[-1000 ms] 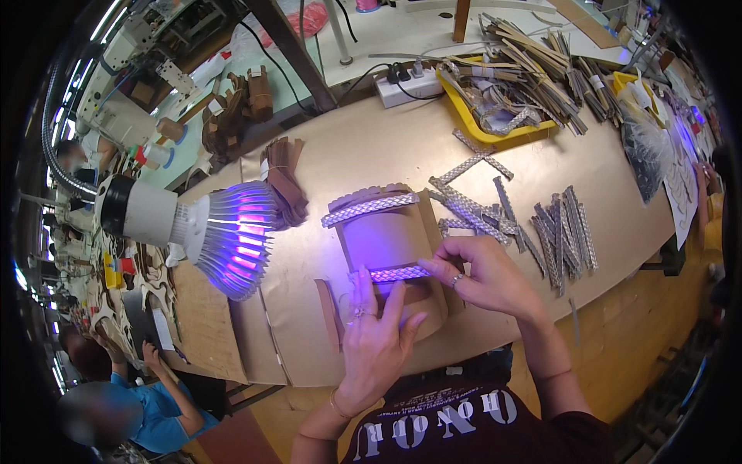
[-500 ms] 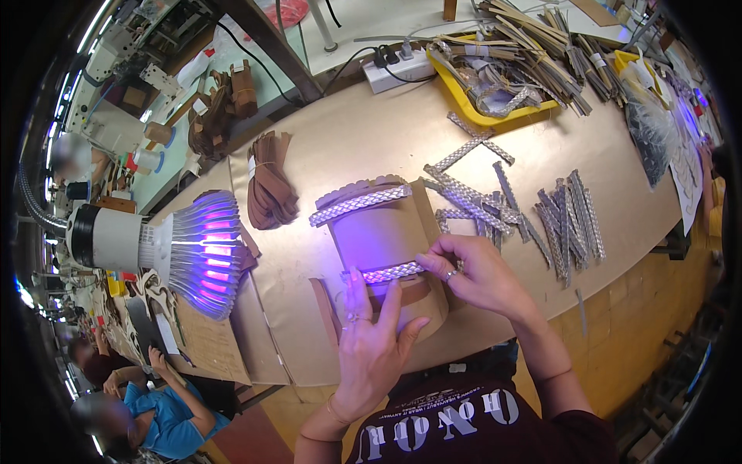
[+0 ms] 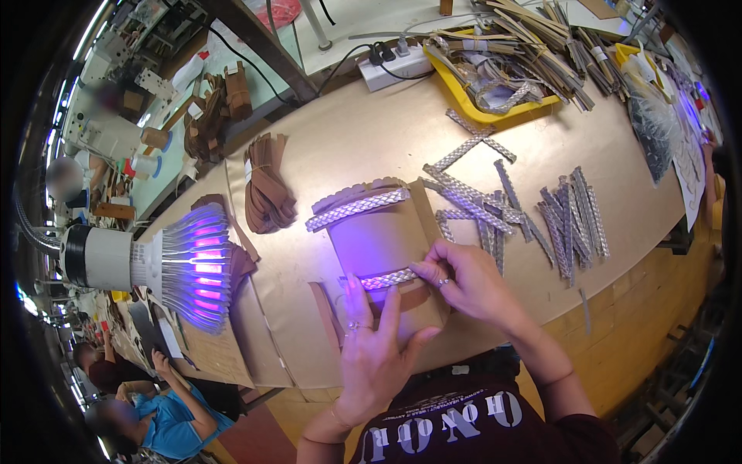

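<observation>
In the head view, I am keeping my attention on the lower braided strip (image 3: 389,278), which is lying across a tan panel (image 3: 379,240) near the front of the desk (image 3: 325,162). My left hand (image 3: 376,352) is spreading wide, grasping nothing: one fingertip is resting at the strip's left end, another is touching down by its lower edge, and the thumb is pointing out to the right. My right hand (image 3: 473,282) is closing thumb and forefinger in a pinch on the strip's right end, with the other fingers curling in behind. The upper braided strip (image 3: 358,209) is running along the panel's far, scalloped edge, apart from both hands.

To the left, a ribbed lamp (image 3: 193,267) is casting violet light toward the work, and a bundle of brown straps (image 3: 267,185) is lying beyond it. Loose braided pieces (image 3: 471,205) are crossing one another to the right of the panel, and a neater group of grey strips (image 3: 573,224) is lying farther right. Behind them, a yellow tray (image 3: 495,118) is holding scraps, and a white power strip (image 3: 394,73) is sitting just beside it.
</observation>
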Available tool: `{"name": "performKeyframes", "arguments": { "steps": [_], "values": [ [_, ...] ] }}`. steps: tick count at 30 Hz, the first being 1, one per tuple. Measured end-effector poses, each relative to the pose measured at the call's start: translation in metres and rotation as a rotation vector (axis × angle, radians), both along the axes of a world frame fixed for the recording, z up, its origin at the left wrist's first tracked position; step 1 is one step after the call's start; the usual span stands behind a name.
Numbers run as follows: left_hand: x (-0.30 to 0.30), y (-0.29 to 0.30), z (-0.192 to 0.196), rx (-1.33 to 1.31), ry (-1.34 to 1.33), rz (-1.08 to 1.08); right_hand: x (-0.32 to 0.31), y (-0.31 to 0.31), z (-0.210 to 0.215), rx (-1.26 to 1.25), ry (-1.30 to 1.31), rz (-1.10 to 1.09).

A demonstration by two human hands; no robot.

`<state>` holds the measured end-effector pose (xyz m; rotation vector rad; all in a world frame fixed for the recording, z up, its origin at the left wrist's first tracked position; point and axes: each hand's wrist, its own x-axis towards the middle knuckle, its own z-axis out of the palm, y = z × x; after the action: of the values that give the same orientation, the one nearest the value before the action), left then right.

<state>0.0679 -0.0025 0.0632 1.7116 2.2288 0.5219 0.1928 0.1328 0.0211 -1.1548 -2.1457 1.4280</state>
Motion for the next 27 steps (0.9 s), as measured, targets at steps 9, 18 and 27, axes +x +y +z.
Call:
{"name": "performKeyframes", "arguments": {
  "steps": [9,18,27],
  "values": [
    [0.007,-0.003,-0.006,0.102,-0.117,0.034,-0.002,0.008,-0.013,-0.261,0.111,0.084],
    [-0.032,0.022,-0.011,0.181,-0.298,0.011,-0.03,0.048,0.001,-0.083,0.096,0.006],
    [-0.045,-0.018,-0.053,0.418,-0.587,0.308,0.0,0.014,-0.015,-0.188,0.247,-0.099]
  ]
}}
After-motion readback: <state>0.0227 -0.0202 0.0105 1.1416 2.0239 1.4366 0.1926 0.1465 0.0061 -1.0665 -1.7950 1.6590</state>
